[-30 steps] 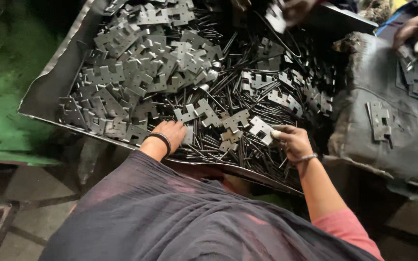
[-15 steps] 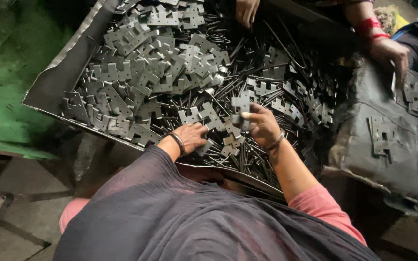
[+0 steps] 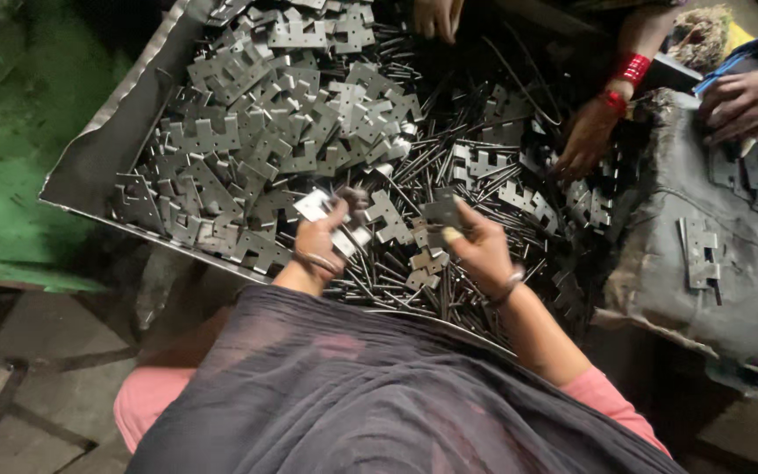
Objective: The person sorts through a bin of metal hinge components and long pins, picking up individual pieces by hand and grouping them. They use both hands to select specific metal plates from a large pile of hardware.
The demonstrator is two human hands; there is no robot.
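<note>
- Head view: left hand [image 3: 319, 241] pinches a pale notched metal plate [image 3: 313, 204] between its fingers, above a metal tray [image 3: 98, 162].
- Right hand [image 3: 482, 250] grips a darker plate [image 3: 442, 211], fingers closed around it.
- Tray holds heaped grey plates [image 3: 256, 123] and thin rods [image 3: 449, 145].
- A co-worker's hand [image 3: 588, 136], with red bangles [image 3: 632, 68], reaches into the tray's right side.
- A grey sack [image 3: 704, 211] lies at right.

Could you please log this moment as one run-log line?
left hand: lifts hinge plate | right hand: grips hinge plate | below: tray of plates and pins
</note>
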